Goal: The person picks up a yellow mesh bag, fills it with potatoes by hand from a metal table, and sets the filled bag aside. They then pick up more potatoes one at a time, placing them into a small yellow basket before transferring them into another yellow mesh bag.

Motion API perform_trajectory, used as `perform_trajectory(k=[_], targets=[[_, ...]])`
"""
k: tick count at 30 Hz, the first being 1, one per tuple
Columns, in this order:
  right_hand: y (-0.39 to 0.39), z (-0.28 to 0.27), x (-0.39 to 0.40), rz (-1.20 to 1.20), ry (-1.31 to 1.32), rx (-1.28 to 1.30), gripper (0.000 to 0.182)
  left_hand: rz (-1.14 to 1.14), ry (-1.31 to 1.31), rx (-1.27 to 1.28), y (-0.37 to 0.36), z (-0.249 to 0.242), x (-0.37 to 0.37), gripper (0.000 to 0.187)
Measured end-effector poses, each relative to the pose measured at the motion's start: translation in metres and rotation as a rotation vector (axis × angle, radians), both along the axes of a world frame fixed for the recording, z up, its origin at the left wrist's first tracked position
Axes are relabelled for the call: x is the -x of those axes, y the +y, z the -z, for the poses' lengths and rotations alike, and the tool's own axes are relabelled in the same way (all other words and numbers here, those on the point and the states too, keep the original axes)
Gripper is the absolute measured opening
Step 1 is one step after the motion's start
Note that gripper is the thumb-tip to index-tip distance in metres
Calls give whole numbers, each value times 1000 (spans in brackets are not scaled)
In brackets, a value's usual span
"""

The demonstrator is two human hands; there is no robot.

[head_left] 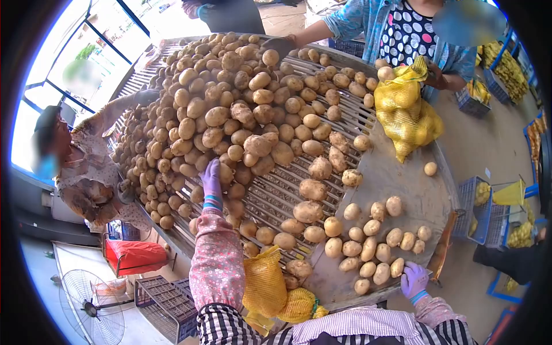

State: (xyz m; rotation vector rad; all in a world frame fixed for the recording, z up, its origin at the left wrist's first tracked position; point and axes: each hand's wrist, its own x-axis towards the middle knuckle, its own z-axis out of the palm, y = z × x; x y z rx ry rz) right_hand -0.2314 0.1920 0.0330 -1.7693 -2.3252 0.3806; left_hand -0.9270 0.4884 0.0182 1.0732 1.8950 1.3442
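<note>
Checked cloth (pixel 356 322) sits nearest. The left hand (pixel 211 177), grip unclear, could topple heaped potatoes (pixel 217 116); the right hand (pixel 414 280), loosely open, might nudge loose potatoes (pixel 369 249) off the counter (pixel 411 181).

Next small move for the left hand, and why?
Probably draw a little of the potato pile toward the metal sheet: the left hand is at the pile, while the right hand is beside loose potatoes on the sheet.

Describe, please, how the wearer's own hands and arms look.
The left hand and right hand wear purple gloves with blue cuffs. The forearm sleeves are pink with small floral print; above them, the fabric is striped black and white.
</note>
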Motion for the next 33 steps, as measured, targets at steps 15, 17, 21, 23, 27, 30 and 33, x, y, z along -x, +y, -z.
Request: perform_trajectory(k=[15, 17, 21, 23, 27, 30, 33], targets=[[-2, -6, 3, 37, -19, 8, 23, 599, -120, 115, -19, -32, -255, 55], [-1, -10, 4, 55, -18, 10, 23, 396, 490, -167, -3, -38, -250, 60], [0, -10, 1, 47, 0, 9, 24, 472, 762, 7, 37, -39, -268, 79], [-2, -9, 0, 50, 30, -10, 25, 501, 932, 325, 38, -61, -298, 86], [-3, -12, -1, 50, 45, -30, 26, 680, 731, 334, 45, -26, -336, 105], [-5, -9, -2, 50, 64, -37, 22, 754, 819, 374, 10, -45, -378, 109], [-5, -3, -5, 24, 71, -47, 18, 911, 692, 94, -22, -13, -383, 98]])
